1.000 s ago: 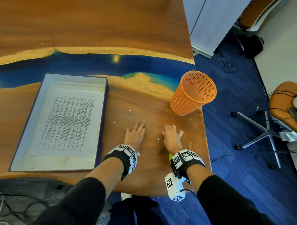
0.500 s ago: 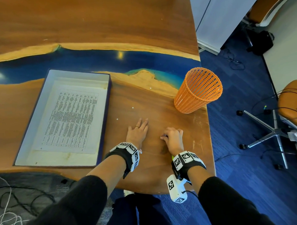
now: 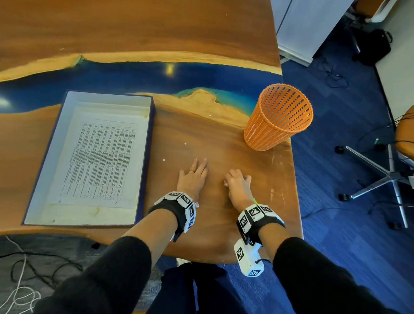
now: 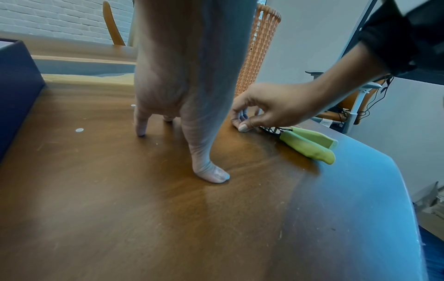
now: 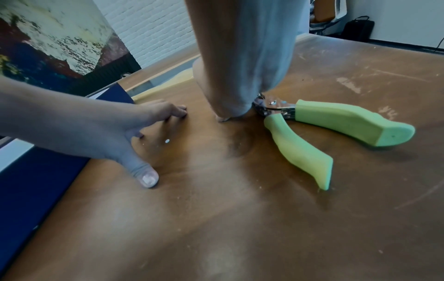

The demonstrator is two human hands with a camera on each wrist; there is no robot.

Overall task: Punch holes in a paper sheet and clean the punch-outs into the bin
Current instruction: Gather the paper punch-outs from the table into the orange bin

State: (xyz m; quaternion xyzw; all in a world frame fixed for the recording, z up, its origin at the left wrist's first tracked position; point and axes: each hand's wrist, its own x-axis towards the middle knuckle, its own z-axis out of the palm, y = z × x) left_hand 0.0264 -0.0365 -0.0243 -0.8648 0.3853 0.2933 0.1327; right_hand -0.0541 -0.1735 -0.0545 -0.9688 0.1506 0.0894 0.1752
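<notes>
My left hand (image 3: pixel 195 169) lies flat on the wooden table (image 3: pixel 204 233), fingers straight and together. Just right of it my right hand (image 3: pixel 228 182) has its fingers curled, and in the left wrist view its thumb and fingertips (image 4: pixel 243 127) pinch together on the tabletop; what they pinch is hidden. The green-handled hole punch (image 5: pixel 300 140) lies on the table under my right wrist, handles spread. Small white punch-outs (image 3: pixel 164 159) are scattered ahead of my left hand. The orange mesh bin (image 3: pixel 278 120) stands near the table's right edge. The printed paper sheet (image 3: pixel 101 161) lies in a shallow box (image 3: pixel 152 126).
The table's right edge (image 3: pixel 295 200) runs close beside my right hand, with blue carpet below. An office chair base (image 3: pixel 389 182) and cables stand on the floor to the right. More cables lie on the floor at lower left.
My right hand's fingers have curled in toward the thumb, over the spot where a white punch-out lay beside it. The left hand stays flat; the head view has drifted slightly.
</notes>
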